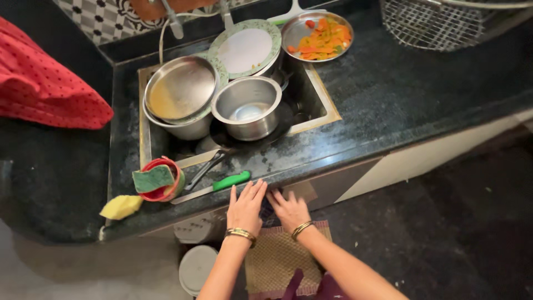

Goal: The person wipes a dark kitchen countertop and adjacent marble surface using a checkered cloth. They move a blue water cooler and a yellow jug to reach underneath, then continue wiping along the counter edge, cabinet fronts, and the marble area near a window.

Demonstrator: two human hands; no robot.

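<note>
My left hand (246,206) and my right hand (289,209) rest side by side against the front edge of the dark stone counter (388,94), fingers flat and spread, holding nothing. Both wrists wear gold bangles. Just beyond my left fingertips lies a knife with a green handle (230,181), its blade pointing left. The sink (316,94) behind it is packed with a steel pot (248,106), a steel bowl with a lid (180,91), a black pan (222,147) and a green-rimmed plate (246,49).
A red cup with a green scrub pad (158,179) and a yellow sponge (121,206) sit at the counter's left front. A steel plate of orange vegetable peels (319,34) and a wire basket (433,22) stand at the back. A red cloth (44,89) hangs at left. A woven mat (277,255) lies underfoot.
</note>
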